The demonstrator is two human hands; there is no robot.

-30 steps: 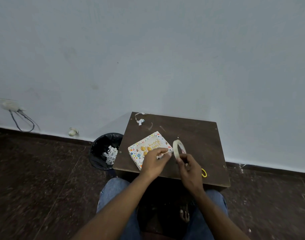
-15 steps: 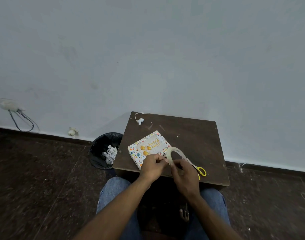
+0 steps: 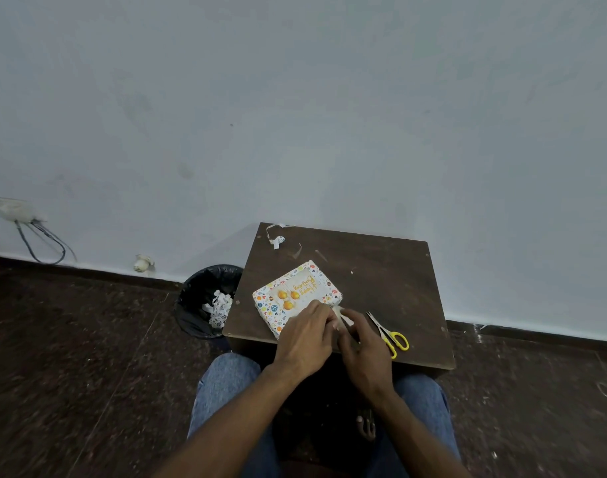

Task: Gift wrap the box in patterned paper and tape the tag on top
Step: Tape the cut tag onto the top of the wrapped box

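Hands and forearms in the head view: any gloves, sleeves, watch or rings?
No gloves. The left hand and right hand are bare, and both forearms are uncovered to the bottom of the frame, with no sleeve in view. No watch, band or ring visible. Blue jeans cover the thighs below them.

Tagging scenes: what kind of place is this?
Probably a bare spare room at home, not a workshop: a plain wall, a small wooden table against it, and a bin of paper scraps on the dark floor.
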